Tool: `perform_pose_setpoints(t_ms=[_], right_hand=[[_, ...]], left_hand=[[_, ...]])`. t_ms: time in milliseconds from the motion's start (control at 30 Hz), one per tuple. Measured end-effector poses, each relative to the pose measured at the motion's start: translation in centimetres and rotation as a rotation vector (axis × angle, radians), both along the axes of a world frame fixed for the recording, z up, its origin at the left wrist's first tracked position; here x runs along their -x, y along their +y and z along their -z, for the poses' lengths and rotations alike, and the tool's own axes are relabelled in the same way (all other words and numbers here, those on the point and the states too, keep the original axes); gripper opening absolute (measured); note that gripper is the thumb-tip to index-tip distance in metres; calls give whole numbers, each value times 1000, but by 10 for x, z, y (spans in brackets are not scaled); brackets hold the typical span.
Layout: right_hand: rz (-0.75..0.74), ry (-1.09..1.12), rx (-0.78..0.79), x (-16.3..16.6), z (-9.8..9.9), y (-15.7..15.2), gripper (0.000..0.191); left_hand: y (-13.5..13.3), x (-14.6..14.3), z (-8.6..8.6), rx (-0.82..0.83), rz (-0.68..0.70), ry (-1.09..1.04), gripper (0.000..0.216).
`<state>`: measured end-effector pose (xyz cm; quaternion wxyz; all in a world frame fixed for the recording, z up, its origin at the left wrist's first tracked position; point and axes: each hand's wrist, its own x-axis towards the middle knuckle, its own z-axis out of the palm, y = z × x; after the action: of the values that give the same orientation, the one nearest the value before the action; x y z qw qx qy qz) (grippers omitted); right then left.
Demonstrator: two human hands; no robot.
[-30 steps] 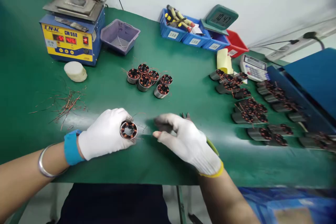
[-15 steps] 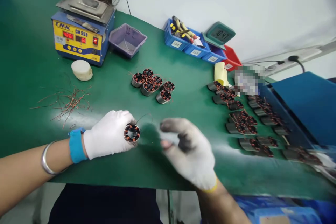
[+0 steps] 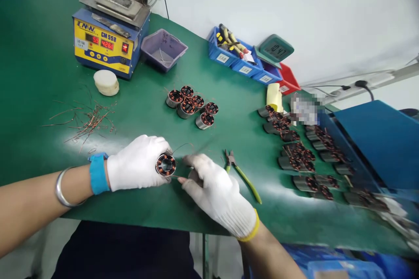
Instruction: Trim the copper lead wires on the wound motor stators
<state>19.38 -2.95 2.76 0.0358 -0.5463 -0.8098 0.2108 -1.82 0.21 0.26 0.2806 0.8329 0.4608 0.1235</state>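
Note:
My left hand (image 3: pixel 140 163), in a white glove, grips a motor stator (image 3: pixel 166 165), a round metal ring with copper windings that faces up. A thin loose wire (image 3: pixel 183 144) curls off its upper right side. My right hand (image 3: pixel 212 189), in a white glove with a yellow cuff, is just right of the stator. Its thumb and forefinger are apart, with the bare thumb tip close to a short wire end at the stator's lower edge. Green-handled cutting pliers (image 3: pixel 244 177) lie on the table to the right of my right hand, jaws pointing away from me.
Several wound stators (image 3: pixel 193 105) stand ahead, more rows (image 3: pixel 297 154) at right. Copper wire scraps (image 3: pixel 91 123) lie at left by a white round pad (image 3: pixel 106 83). A solder pot (image 3: pixel 103 45), purple tray (image 3: pixel 163 50), blue tool bins (image 3: pixel 229 50) and clock (image 3: pixel 276 48) line the back.
My right hand has moved left, close to the stator, and its fingers have drawn nearer each other. The pliers, not visible before, now show on the table. My left hand keeps its hold.

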Motion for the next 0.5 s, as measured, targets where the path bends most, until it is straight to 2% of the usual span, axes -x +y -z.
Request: perform_pose_setpoints(t_ms=[167,233,333,400,500], right_hand=[[-223,-66,-30,6,4,14,19],[-236,-30,-36,7,8,19,17],[-197,178,8,6,14,22,12],[-184,347,-3,5,14,22,12],[-179,486,-48,4,9,21,14]], left_hand=[[2,-3,1,17,-19,22,26],[3,-3,2,39,-35,18,26],[3,0,-3,109,-55,-65,33],[1,4,-9,273,-108,-239,45],[-3,12,-18,796,-135,-506,43]])
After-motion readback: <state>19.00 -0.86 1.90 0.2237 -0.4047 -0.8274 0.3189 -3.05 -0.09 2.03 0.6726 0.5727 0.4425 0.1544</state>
